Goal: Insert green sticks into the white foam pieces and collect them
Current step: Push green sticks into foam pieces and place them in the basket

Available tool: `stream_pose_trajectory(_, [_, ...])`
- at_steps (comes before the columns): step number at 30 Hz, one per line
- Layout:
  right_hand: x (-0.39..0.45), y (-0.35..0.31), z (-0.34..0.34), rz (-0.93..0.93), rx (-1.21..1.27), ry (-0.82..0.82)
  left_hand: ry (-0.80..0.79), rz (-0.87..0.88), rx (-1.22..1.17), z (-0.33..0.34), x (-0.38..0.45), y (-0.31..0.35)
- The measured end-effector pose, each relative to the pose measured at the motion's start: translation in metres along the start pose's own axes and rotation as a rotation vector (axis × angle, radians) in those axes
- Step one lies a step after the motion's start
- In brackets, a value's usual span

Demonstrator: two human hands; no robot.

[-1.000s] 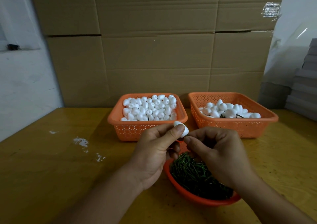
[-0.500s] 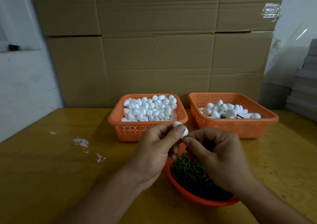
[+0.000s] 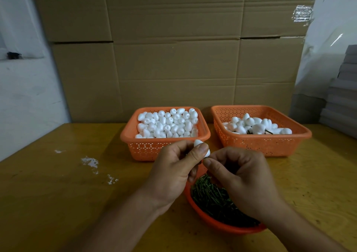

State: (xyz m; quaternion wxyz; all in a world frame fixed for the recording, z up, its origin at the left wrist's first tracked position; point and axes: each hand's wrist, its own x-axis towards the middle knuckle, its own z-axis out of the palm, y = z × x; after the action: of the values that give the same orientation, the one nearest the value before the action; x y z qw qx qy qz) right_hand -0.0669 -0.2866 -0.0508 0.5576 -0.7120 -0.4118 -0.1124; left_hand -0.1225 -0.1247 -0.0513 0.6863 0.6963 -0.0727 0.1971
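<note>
You hold one white foam piece (image 3: 202,149) in the air above the near edge of the table, in front of the left basket and just over the bowl of sticks. Your left hand (image 3: 174,169) pinches it — the thumb lies across its near face, the curled fingers back it from behind, and only the rounded top and right tip show. Your right hand (image 3: 239,176) sits just beside it, thumb tip almost at the piece's lower right end, fingers curled inward toward the thumb as in a pinch. Whether a stick is between them cannot be told; nothing green shows at the fingertips.

Directly below both hands stands an orange bowl (image 3: 222,225) holding a heap of green sticks (image 3: 212,197); your right wrist covers its right part.

Behind the hands, the left orange basket (image 3: 146,149) is filled nearly to the rim with plain white foam pieces (image 3: 168,123). The right orange basket (image 3: 260,144) stands just beside it, apart by a narrow gap, and holds a smaller pile of foam pieces (image 3: 255,125) — dark stems show among a few of them.

All three containers rest on a yellow-brown wooden table (image 3: 58,193) with white scuff marks (image 3: 90,162) on its left half. Stacked cardboard boxes (image 3: 173,58) form the backdrop, a white wall (image 3: 23,97) stands at left, and a grey stack (image 3: 342,97) is at the right edge.
</note>
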Motion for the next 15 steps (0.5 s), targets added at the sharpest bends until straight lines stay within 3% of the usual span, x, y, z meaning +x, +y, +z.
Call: stream_pose_trajectory(15, [0.0037, -0.0003, -0.0015, -0.052, 0.117, -0.027, -0.016, -0.019, -0.068, 0.0067, -0.0032, 0.0015])
